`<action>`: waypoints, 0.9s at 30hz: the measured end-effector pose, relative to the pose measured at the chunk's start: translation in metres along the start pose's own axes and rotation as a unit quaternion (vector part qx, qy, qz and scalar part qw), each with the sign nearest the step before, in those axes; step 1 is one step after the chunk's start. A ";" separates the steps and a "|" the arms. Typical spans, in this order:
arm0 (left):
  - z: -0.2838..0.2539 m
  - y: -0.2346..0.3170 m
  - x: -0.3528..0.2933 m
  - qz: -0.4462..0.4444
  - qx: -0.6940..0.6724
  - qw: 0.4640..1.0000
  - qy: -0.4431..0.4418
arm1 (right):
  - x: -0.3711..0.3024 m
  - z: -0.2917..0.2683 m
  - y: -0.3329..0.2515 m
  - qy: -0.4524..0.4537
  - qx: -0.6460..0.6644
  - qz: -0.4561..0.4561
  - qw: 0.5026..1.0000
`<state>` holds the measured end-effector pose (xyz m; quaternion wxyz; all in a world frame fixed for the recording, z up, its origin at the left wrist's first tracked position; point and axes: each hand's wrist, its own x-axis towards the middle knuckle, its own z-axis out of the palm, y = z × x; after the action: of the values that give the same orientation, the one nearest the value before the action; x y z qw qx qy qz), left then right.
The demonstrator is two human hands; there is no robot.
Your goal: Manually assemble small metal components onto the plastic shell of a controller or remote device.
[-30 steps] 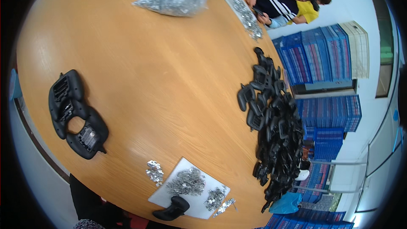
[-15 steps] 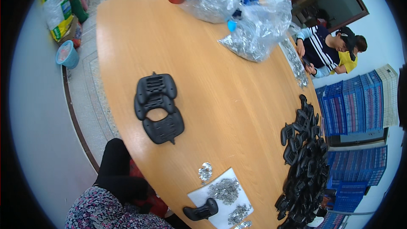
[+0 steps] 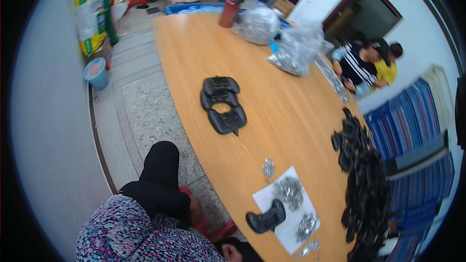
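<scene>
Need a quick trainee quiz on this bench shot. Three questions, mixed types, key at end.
1. True or false: one black plastic shell lies partly over the edge of the white sheet.
2. How many piles of metal bits lie on that sheet?
A) one
B) two
C) five
3. Where does the red bottle stand?

Key: 1 true; 2 B; 3 on the table, beside a clear plastic bag.
</scene>
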<state>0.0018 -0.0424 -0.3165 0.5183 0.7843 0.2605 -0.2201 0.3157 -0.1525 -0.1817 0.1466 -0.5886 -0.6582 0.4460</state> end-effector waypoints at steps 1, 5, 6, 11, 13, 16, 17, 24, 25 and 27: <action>0.007 -0.007 0.002 0.016 -0.008 1.000 0.020 | 0.005 -0.003 0.000 -0.002 0.039 0.004 0.999; 0.020 -0.023 -0.006 0.079 -0.035 0.992 0.095 | 0.010 -0.023 -0.044 -0.030 0.005 -0.050 0.998; 0.012 -0.015 -0.013 0.098 -0.043 0.988 0.115 | 0.007 -0.028 -0.055 -0.028 0.018 -0.069 0.997; -0.039 0.097 -0.165 0.029 -0.094 0.980 0.175 | -0.015 -0.062 -0.131 -0.073 0.037 -0.116 0.990; -0.070 0.138 -0.202 0.104 -0.107 0.974 0.170 | -0.034 -0.089 -0.174 -0.117 0.117 -0.009 0.986; -0.101 0.194 -0.254 0.183 -0.133 0.918 0.327 | -0.049 -0.117 -0.182 -0.069 0.195 -0.042 0.977; -0.101 0.196 -0.255 0.182 -0.167 0.877 0.413 | -0.049 -0.129 -0.181 -0.032 0.186 -0.048 0.981; -0.125 0.161 -0.241 0.103 -0.119 0.657 0.737 | -0.024 -0.166 -0.158 0.358 -0.014 -0.231 0.905; -0.126 0.162 -0.238 0.127 -0.140 0.615 0.766 | -0.025 -0.165 -0.157 0.358 -0.016 -0.233 0.904; -0.124 0.160 -0.231 0.150 -0.160 0.573 0.790 | -0.024 -0.157 -0.150 0.410 -0.006 -0.222 0.885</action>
<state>-0.0643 -0.0216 -0.0169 0.2499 0.5791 0.4762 0.6127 0.3384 -0.0955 0.0283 0.4947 -0.5586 -0.6555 0.1164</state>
